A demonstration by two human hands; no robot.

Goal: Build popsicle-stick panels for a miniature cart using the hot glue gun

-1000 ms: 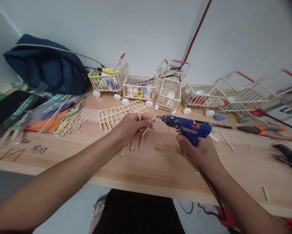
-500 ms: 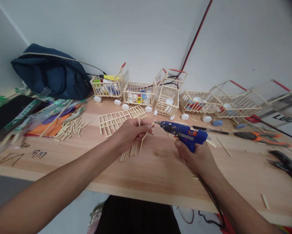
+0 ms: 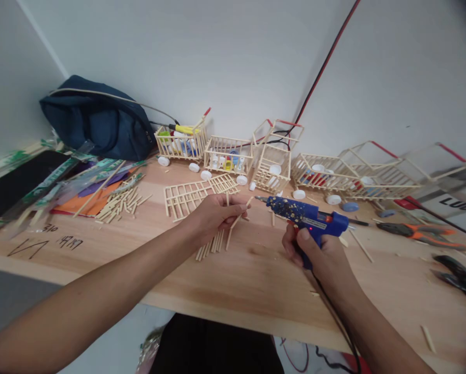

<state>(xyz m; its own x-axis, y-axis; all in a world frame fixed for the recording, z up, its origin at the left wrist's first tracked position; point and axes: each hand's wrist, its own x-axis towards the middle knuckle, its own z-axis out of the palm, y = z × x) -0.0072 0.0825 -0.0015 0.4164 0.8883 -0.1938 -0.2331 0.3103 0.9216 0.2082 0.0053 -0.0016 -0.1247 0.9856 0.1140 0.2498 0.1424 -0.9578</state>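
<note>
My right hand [image 3: 316, 246] is wrapped round the grip of a blue hot glue gun [image 3: 303, 213], its barrel spotted with debris and a small red light lit. The nozzle points left, close to the tip of a thin wooden stick [image 3: 233, 231] pinched in my left hand [image 3: 221, 210]. Whether nozzle and wood touch is hard to see. Several more sticks [image 3: 211, 246] lie side by side just below my left hand. Behind that hand, flat slatted wooden panels [image 3: 182, 197] rest on the table.
Small wooden carts [image 3: 229, 156] with bottle-cap wheels line the wall. On the left are a dark blue bag [image 3: 100, 119], a pile of short sticks [image 3: 122, 205] and orange sheets [image 3: 77, 202]. Orange-handled pliers [image 3: 420, 234] and black cutters [image 3: 458, 275] lie right on the wooden table [image 3: 256, 296].
The view has shifted, so the scene sits slightly further right. The glue gun's nozzle has drawn back a little from the stick's tip. Both hands keep their holds.
</note>
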